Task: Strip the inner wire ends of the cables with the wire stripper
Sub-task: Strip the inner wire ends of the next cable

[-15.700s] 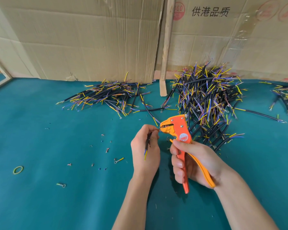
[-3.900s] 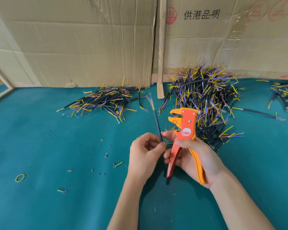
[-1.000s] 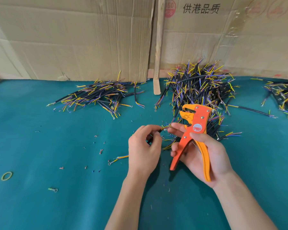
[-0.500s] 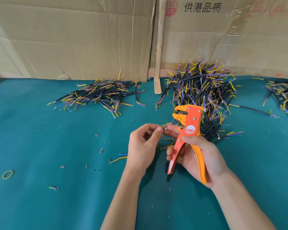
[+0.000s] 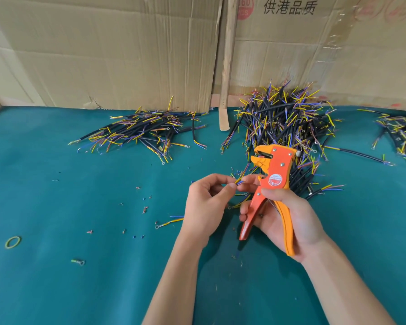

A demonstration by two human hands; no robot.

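While a green rubber band [image 5: 12, 242] and a stray ring terminal [image 5: 78, 262] lie at the far left of the teal desk [image 5: 56, 195], a low pile of cables [image 5: 141, 132] sits farther back beside cardboard sheets [image 5: 115, 55]. At centre, the left hand [image 5: 206, 205] pinches the thin inner wire ends [image 5: 239, 181] of a cable between thumb and forefinger, its grip clamped on them. Just right, the right hand [image 5: 284, 219] grips an orange stripper [image 5: 271, 184] upright by its spread handles, forefinger reaching to the wire ends below the tool's parted jaws. Behind it rises a bigger cable heap [image 5: 288, 127]; another [image 5: 401, 134] lies at the right edge.
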